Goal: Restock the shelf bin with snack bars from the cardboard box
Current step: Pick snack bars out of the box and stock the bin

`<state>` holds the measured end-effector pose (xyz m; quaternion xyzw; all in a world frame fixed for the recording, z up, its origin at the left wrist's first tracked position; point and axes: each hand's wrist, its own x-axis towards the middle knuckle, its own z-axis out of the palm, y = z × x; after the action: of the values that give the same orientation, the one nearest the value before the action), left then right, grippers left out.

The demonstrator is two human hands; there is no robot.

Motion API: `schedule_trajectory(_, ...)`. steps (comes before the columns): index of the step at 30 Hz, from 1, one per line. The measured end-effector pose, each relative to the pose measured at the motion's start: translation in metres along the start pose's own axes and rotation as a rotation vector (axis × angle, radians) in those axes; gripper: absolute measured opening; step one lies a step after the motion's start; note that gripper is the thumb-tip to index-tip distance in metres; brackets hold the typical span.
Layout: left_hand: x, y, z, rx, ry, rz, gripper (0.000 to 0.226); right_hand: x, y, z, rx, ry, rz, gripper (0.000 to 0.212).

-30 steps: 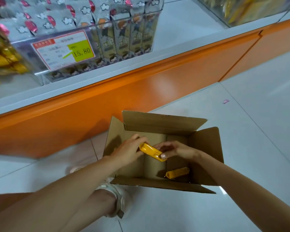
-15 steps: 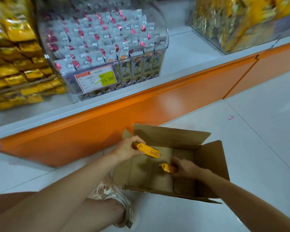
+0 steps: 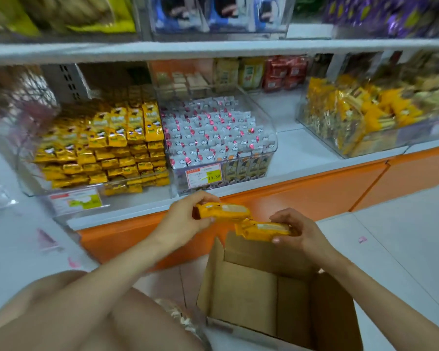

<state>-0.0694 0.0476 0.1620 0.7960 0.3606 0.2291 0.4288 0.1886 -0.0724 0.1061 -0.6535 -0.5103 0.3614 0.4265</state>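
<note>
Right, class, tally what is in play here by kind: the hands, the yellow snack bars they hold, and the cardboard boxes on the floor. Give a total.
Hands: 2, the left hand and the right hand
Yellow snack bars held: 2, the left bar and the right bar
Cardboard boxes: 1, the cardboard box, flaps open
Total: 5
</note>
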Motion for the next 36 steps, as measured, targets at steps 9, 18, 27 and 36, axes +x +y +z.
schedule_trajectory(9,-0.064,0.03,-0.084,-0.112,0.415,0.121,0.027,0.013,-0.128,0.024,0.195,-0.032,-0.174,0.022)
schedule_trajectory(18,-0.078,0.013,-0.154,-0.106,0.936,0.096,0.026,0.031,-0.181,0.059,0.289,-0.12,-0.098,0.029)
schedule_trajectory(27,-0.037,-0.013,-0.174,-0.079,1.08,-0.12,0.023,0.035,-0.202,0.078,0.257,-0.127,-0.134,0.036)
schedule_trajectory(36,-0.012,-0.025,-0.174,0.057,0.995,-0.271,0.038,0.044,-0.204,0.085,0.173,-0.113,-0.141,0.042)
